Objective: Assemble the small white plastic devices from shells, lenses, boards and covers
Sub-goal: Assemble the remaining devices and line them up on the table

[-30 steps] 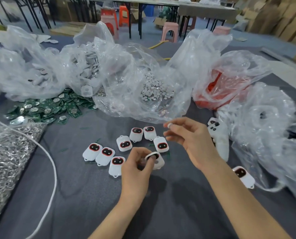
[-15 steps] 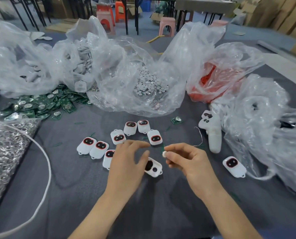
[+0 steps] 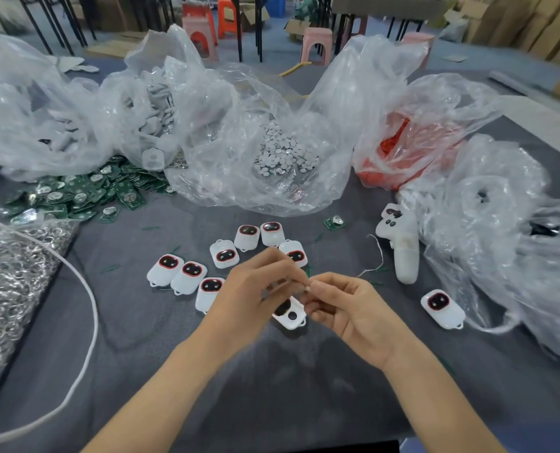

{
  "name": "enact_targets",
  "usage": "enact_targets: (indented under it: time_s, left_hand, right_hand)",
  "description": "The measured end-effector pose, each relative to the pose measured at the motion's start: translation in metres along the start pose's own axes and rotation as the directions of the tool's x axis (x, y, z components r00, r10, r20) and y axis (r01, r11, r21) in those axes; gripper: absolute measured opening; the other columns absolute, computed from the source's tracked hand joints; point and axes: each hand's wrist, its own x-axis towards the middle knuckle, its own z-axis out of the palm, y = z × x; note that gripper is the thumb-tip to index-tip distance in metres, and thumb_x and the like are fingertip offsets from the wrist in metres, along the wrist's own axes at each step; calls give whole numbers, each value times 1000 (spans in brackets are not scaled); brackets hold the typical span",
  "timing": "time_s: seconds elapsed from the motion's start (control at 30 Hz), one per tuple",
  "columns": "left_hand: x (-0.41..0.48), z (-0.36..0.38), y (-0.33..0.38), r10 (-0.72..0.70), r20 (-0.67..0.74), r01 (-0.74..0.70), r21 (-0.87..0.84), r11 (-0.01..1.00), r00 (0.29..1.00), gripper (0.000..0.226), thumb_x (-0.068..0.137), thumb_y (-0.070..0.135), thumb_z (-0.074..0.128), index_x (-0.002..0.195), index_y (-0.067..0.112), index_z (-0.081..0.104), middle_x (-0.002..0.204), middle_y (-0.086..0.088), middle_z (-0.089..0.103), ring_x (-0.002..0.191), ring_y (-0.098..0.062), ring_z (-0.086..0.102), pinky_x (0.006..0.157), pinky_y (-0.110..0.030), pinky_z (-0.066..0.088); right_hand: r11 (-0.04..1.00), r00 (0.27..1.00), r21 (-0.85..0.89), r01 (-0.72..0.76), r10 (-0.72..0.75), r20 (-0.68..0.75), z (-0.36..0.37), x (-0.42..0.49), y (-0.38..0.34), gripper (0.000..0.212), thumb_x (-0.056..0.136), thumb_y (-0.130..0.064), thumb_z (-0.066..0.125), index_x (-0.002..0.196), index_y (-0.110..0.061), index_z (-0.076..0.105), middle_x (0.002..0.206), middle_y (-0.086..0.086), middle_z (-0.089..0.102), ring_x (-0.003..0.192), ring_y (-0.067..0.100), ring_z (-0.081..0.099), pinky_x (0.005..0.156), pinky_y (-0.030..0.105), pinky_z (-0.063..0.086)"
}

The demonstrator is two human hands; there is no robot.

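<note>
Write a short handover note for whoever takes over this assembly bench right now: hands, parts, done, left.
Right hand pinches a small white piece; left hand meets it fingertip to fingertip, grip blurred.
Open shell lies on the table under the hands.
Done: seven lensed shells clustered beyond, a lone lensed shell to the right.
Left: this shell, then probably boards from the green board pile.

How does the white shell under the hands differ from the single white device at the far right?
The shell shows an open round hole; the single device has a red-rimmed dark lens fitted. The shell lies partly under the left hand; the single device lies in full view. Both are white with a small loop.
</note>
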Motion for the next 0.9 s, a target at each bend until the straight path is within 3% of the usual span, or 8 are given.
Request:
enact_targets:
  time_s: [0.1, 0.17, 0.3, 0.37, 0.43, 0.6, 0.8, 0.9]
  left_hand:
    - [-3, 0, -9, 23, 31, -25, 50, 998, 999, 7, 83, 10, 72, 89, 13, 72, 94, 4, 64, 84, -2, 60, 75, -21, 48]
    - [-5, -3, -19, -45, 53, 40, 85, 996, 998, 21, 81, 18, 76, 100, 24, 69, 107, 13, 65, 100, 4, 58, 87, -17, 45]
    - [-15, -6, -40, -239, 307, 168, 238, 957, 921, 66, 81, 30, 74, 133, 49, 36, 142, 25, 32, 137, 11, 22, 111, -17, 24]
    - [-22, 1, -44, -262, 330, 186, 245, 952, 907, 69, 83, 29, 71, 134, 50, 29, 146, 20, 28, 140, 7, 18, 116, -21, 20]
    - [-27, 7, -45, -211, 280, 157, 201, 967, 936, 61, 84, 24, 71, 133, 42, 38, 141, 20, 39, 139, 7, 21, 117, -20, 16]
    - [-33, 10, -48, -122, 181, 98, 137, 986, 976, 34, 82, 17, 75, 113, 24, 65, 120, 16, 61, 133, 2, 38, 113, -17, 24]
    - [-39, 13, -46, -116, 122, 99, 133, 986, 986, 26, 80, 24, 77, 105, 19, 69, 116, 10, 62, 128, -2, 47, 104, -23, 39]
    - [-40, 14, -44, -106, 94, 92, 146, 985, 990, 27, 79, 28, 77, 103, 17, 70, 114, 9, 63, 125, -2, 49, 102, -19, 39]
  right_hand:
    - [990, 999, -135, 30, -35, -34, -2, 1, 1, 7, 67, -11, 74, 73, -9, 75, 70, 12, 70, 59, 14, 65, 56, 18, 51]
    - [926, 985, -361, 107, -148, -88, -3, 2, 4, 6, 72, -7, 77, 73, -12, 75, 68, 8, 70, 59, 12, 64, 57, 18, 51]
    - [570, 904, -795, 208, -423, -67, -4, 5, 23, 9, 76, -11, 79, 76, -17, 72, 70, -5, 69, 59, 5, 58, 60, 16, 45]
    - [406, 874, -882, 240, -486, 15, -2, 6, 33, 9, 76, -13, 79, 78, -16, 71, 72, -8, 63, 64, 5, 56, 63, 15, 42]
    - [305, 864, -921, 241, -500, 61, 0, 7, 39, 10, 76, -15, 79, 80, -14, 70, 75, -8, 60, 67, 5, 53, 65, 20, 43]
    - [294, 866, -935, 199, -499, 27, 1, 8, 40, 12, 72, -11, 80, 74, -12, 68, 73, -8, 55, 62, 4, 52, 60, 14, 39]
    - [341, 911, -936, 89, -407, -61, 1, 10, 33, 20, 70, -7, 79, 67, -18, 64, 69, -10, 51, 59, 2, 51, 60, 9, 36]
    - [280, 934, -959, 49, -353, -55, 3, 12, 30, 28, 72, -12, 78, 62, -25, 56, 67, -10, 48, 59, 1, 47, 59, 11, 34]
